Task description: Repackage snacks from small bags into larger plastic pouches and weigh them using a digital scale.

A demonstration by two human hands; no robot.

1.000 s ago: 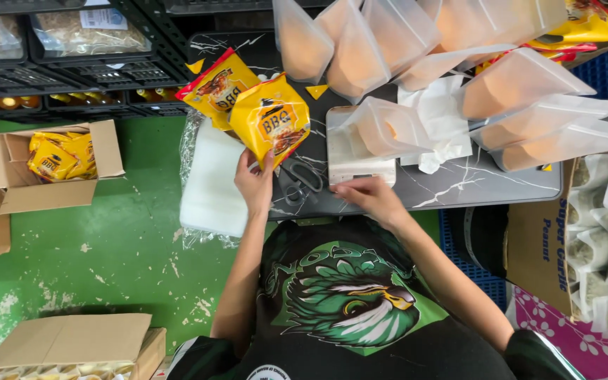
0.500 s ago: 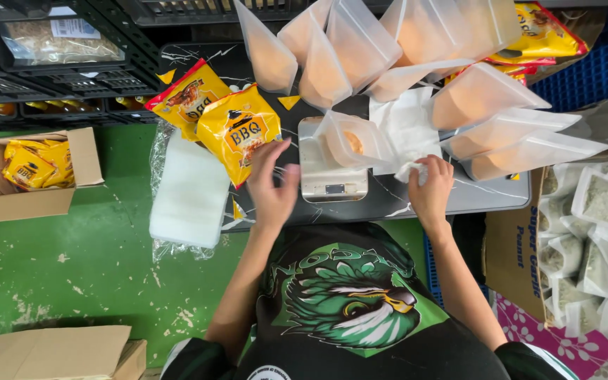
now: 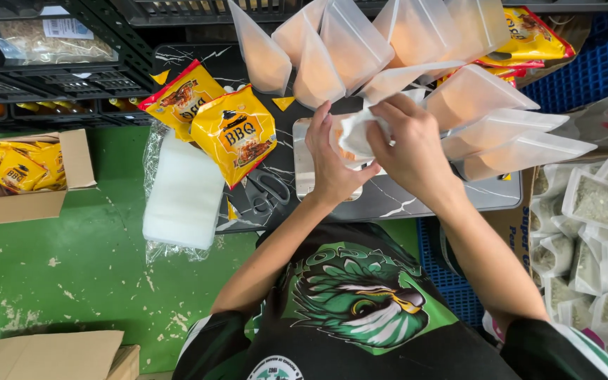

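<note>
We have both hands on a clear pouch (image 3: pixel 355 134) standing on the scale (image 3: pixel 302 165) on the tabletop (image 3: pixel 431 193). Left hand (image 3: pixel 332 165) steadies its side; right hand (image 3: pixel 411 144) fingers pinch its rim. It looks light, limp and slippery, so grip near the mouth.

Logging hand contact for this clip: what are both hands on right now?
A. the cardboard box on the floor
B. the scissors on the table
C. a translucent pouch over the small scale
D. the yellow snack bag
C: the left hand and right hand both grip the translucent pouch above the scale; the scissors and yellow snack bag lie untouched.
</note>
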